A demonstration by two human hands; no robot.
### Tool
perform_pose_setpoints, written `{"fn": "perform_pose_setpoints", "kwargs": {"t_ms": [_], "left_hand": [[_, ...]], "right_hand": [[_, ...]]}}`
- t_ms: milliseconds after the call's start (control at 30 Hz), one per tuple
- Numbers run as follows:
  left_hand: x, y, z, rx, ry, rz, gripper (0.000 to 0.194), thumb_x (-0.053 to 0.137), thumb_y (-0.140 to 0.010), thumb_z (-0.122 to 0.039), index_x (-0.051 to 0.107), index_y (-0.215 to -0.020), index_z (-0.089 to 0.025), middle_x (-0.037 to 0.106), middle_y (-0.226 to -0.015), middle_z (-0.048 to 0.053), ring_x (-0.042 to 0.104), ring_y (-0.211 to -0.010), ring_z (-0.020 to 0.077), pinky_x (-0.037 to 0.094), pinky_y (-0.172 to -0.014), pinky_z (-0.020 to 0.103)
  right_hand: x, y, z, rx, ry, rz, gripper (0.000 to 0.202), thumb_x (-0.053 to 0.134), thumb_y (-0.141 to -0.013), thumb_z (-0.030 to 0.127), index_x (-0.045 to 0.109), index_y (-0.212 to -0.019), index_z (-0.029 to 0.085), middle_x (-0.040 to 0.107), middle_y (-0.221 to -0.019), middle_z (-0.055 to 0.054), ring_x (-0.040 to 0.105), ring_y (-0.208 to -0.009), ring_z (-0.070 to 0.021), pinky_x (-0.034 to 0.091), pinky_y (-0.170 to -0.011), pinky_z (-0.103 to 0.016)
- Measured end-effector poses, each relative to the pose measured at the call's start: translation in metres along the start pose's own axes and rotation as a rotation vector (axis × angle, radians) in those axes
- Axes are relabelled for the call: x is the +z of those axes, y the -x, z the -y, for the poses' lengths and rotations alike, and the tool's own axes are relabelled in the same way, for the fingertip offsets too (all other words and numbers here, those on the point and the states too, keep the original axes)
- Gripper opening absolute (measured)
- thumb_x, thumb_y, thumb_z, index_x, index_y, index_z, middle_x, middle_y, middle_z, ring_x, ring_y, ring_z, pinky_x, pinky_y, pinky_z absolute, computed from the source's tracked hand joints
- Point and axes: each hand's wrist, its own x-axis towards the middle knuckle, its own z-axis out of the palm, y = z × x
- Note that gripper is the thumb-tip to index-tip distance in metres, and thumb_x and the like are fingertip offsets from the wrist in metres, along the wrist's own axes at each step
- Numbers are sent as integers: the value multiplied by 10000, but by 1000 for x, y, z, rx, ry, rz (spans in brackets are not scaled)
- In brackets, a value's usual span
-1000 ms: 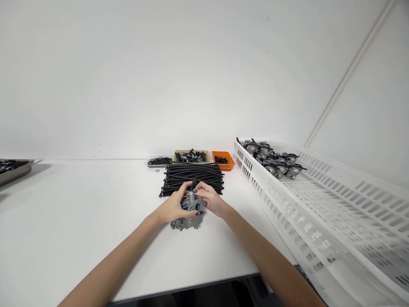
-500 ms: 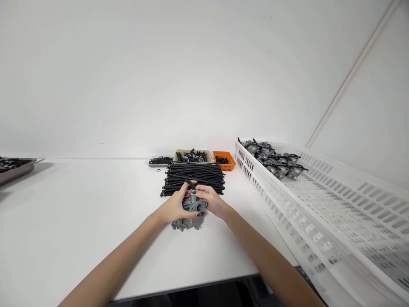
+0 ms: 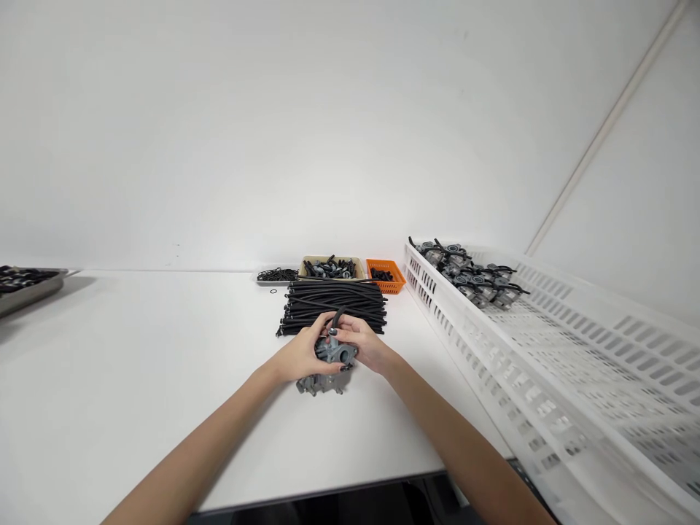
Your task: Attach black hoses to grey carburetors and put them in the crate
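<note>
A grey metal carburetor (image 3: 324,380) is between my hands, low over the white table, its round bore facing me. My left hand (image 3: 302,355) is wrapped round its left side, thumb across the front below the bore. A short black rubber tube (image 3: 338,318) rises from the top of the part and curves to the right. My right hand (image 3: 365,343) pinches the tube near its lower end, thumb in front; its other fingers are partly hidden behind. Just beyond my hands lies a pile of long black hoses (image 3: 336,295).
Behind the hoses stand a tray of black rings (image 3: 277,275), a cream tray (image 3: 358,268) of short tubes and an orange basket (image 3: 403,275). A large white crate (image 3: 464,328) at right holds several carburetors (image 3: 475,281). A metal tray (image 3: 33,292) is far left.
The black tube, which leaned to the left, now stands up and bends to the right. My hands have barely moved, and the view has shifted slightly.
</note>
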Motion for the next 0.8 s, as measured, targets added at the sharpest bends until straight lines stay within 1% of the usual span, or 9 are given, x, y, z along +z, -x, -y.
{"fn": "perform_pose_setpoints", "kwargs": {"t_ms": [100,200,300,367,433,500,600,733,800], "left_hand": [[0,0,-1,0,-18,-6,751,681,-661,-339,335,-1319,-231,632,-1039,34,605,-892,215,493,-765,324],[0,0,0,-1,-50,-8,698,670,-666,-339,379,-1289,-221,631,-964,19,599,-821,199,497,-710,305],[1,-1,1,-6,-63,-14,696,685,-650,-342,401,-1272,-208,630,-974,24,599,-848,205,497,-741,307],[0,-2,1,12,-61,-12,707,696,-639,-342,406,-1269,-205,632,-987,24,598,-869,209,491,-771,310],[0,-2,0,32,-62,-10,697,700,-634,-344,422,-1257,-201,636,-992,24,595,-869,208,486,-774,309],[0,-2,0,30,-78,-16,642,695,-633,-356,463,-1209,-192,638,-964,23,591,-846,207,485,-749,306],[0,-2,-1,15,-101,-12,566,680,-639,-364,499,-1144,-183,627,-910,17,581,-812,201,479,-723,303],[0,-3,0,8,-115,-4,537,671,-647,-364,494,-1119,-181,589,-821,-9,550,-730,167,460,-669,277],[0,-3,0,0,-134,-18,457,673,-646,-375,514,-1027,-179,561,-765,-22,525,-684,153,439,-621,258]], "right_hand": [[3,1,0,-8,39,20,263,740,-693,302,684,-907,161,666,-888,-34,614,-818,-154,447,-791,-286],[2,2,1,-10,36,2,260,747,-683,308,690,-893,166,668,-858,-28,611,-795,-151,446,-763,-280],[-1,2,2,44,6,3,242,727,-701,322,681,-873,158,664,-818,-28,609,-745,-140,441,-719,-263],[-3,2,2,71,-12,14,215,706,-718,308,669,-862,152,662,-828,-34,609,-744,-136,436,-711,-252],[-5,2,3,69,-30,25,181,706,-708,275,648,-828,154,658,-839,-34,612,-769,-141,435,-725,-249],[-7,2,3,57,-45,34,164,714,-685,255,607,-769,163,652,-839,-31,615,-791,-153,435,-728,-253],[-9,2,3,48,-51,41,212,733,-654,256,549,-723,175,648,-847,-31,618,-806,-167,438,-722,-264],[-8,2,2,40,-32,20,245,759,-640,268,551,-735,178,639,-833,-19,619,-794,-164,448,-734,-276],[-6,3,2,32,-18,16,241,763,-650,280,589,-786,184,644,-830,-11,617,-783,-154,448,-729,-269]]}}
